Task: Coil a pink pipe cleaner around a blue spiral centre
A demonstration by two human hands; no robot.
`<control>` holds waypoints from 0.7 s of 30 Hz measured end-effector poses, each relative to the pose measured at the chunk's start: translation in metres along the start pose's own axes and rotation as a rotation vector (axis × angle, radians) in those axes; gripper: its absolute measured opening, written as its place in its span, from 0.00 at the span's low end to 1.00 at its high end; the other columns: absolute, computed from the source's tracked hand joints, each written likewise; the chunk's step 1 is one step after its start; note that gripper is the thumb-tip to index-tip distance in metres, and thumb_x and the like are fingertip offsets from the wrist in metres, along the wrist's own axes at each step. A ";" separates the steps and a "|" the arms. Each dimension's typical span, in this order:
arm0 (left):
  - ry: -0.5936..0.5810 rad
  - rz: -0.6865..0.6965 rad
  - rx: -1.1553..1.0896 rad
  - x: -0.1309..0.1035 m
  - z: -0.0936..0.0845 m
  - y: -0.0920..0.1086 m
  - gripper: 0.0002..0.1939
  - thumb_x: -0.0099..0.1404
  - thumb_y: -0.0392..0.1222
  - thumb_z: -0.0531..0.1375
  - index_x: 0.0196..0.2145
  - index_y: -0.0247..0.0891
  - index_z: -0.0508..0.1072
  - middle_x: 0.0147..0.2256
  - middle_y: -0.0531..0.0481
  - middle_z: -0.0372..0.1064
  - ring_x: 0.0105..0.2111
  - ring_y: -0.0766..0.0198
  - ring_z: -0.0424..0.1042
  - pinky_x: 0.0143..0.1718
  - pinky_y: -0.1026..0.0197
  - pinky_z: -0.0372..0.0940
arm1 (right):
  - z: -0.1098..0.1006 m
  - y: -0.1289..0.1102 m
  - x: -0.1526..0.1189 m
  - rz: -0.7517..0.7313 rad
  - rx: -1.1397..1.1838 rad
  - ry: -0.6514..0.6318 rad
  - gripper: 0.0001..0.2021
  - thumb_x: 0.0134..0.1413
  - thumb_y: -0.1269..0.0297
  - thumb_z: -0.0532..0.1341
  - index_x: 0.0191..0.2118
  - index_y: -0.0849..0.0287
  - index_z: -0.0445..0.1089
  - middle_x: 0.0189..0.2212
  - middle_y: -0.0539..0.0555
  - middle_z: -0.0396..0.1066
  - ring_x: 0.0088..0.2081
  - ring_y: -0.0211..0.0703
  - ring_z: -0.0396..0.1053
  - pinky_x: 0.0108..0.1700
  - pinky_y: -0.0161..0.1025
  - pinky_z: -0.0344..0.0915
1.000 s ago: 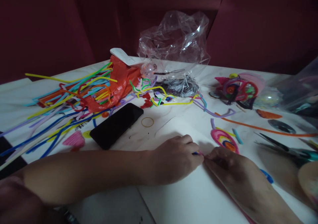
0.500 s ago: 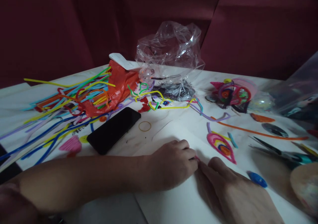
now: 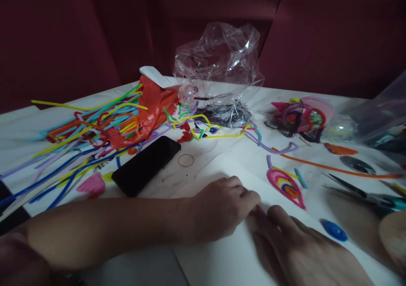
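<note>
My left hand (image 3: 223, 210) reaches in from the left over a white sheet of paper (image 3: 218, 256), its fingers closed. Against its fingertips my right hand (image 3: 294, 243) is also closed, low on the right. What they pinch is almost wholly hidden; only a trace of pink shows between the fingers. Just beyond the right hand lies a pink, yellow and orange eye-shaped piece of coiled pipe cleaner (image 3: 285, 188). A blue coiled oval (image 3: 334, 230) rests to its right.
Scissors (image 3: 358, 188) lie at the right near a round tan object (image 3: 395, 235). A black phone (image 3: 147, 165) lies left of centre. Behind it are loose pipe cleaners (image 3: 79, 125), a red bag (image 3: 155, 104) and a clear plastic bag (image 3: 218, 57). A decorated pink piece (image 3: 304, 119) sits at the back right.
My left hand has shifted slightly right, its fingers now further over the right fingertips. The pink bit between them shows less. The view has turned a little.
</note>
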State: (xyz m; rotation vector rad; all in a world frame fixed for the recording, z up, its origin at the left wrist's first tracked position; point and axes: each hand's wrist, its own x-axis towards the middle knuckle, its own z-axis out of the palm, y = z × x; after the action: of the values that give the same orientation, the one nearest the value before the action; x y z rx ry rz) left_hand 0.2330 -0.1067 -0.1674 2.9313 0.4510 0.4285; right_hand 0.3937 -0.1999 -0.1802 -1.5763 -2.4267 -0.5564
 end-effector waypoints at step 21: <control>0.135 -0.087 -0.008 -0.001 -0.007 0.002 0.20 0.59 0.46 0.59 0.44 0.30 0.62 0.40 0.43 0.67 0.42 0.58 0.64 0.44 0.57 0.60 | 0.005 0.021 0.007 0.342 0.245 -0.029 0.13 0.55 0.61 0.47 0.26 0.55 0.66 0.20 0.48 0.67 0.17 0.42 0.66 0.14 0.32 0.52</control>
State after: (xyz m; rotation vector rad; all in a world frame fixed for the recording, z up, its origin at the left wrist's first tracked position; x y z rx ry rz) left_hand 0.2308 -0.1077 -0.1605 2.8725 0.5899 0.6174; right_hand 0.4099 -0.1849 -0.1778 -1.8382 -2.0776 -0.1696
